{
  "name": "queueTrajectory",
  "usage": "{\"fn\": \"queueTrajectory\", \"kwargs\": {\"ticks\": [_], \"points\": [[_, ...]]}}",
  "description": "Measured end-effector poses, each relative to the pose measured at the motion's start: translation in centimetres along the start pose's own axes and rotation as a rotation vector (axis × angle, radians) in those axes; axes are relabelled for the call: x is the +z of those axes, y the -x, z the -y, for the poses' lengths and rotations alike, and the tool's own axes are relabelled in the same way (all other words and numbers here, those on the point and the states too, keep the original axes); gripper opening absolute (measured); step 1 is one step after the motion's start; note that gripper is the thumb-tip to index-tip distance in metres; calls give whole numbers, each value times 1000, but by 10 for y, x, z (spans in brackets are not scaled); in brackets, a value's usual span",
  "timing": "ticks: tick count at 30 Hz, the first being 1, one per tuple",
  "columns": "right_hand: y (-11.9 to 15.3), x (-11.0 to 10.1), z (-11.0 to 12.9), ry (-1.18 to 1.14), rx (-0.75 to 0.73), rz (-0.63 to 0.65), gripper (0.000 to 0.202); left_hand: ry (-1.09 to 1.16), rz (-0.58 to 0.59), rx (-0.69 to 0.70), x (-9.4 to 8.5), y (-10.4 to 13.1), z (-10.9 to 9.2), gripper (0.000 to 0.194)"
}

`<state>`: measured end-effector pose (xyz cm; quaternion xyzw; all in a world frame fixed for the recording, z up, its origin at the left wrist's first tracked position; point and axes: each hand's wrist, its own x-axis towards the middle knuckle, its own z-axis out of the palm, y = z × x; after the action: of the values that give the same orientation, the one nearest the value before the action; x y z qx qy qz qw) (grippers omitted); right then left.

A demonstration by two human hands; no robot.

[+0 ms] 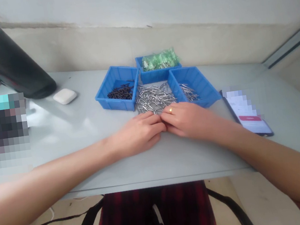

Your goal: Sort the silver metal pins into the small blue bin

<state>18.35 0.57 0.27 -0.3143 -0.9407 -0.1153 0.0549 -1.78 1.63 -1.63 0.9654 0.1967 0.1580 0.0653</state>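
My left hand (148, 129) and my right hand (185, 120) meet at the front edge of a loose pile of thin silver metal pins (153, 95) on the table. Both have their fingers curled and pressed together, the fingertips touching or nearly so. Whatever sits between them is hidden. A gold ring (170, 110) is on a right-hand finger. Around the pile stand a blue bin (117, 104) with dark, screw-like pieces (122, 92), a blue bin (209, 99) with more silver pins (188, 92), and a rear blue bin (153, 77) holding green plastic packets (161, 59).
A phone (249, 114) with a lit screen lies right of the bins. At the left are a white rounded case (65, 96) and a large dark cylinder (6, 54). A wall (88, 43) runs behind the table (86, 132). Part of the far left is pixelated.
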Motion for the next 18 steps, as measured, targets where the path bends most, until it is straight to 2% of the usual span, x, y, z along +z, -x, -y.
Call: {"fn": "queueTrajectory", "kwargs": {"ticks": [18], "points": [[0, 0, 0, 5, 3, 2, 17, -9, -6, 23, -1, 1, 0, 23]]}}
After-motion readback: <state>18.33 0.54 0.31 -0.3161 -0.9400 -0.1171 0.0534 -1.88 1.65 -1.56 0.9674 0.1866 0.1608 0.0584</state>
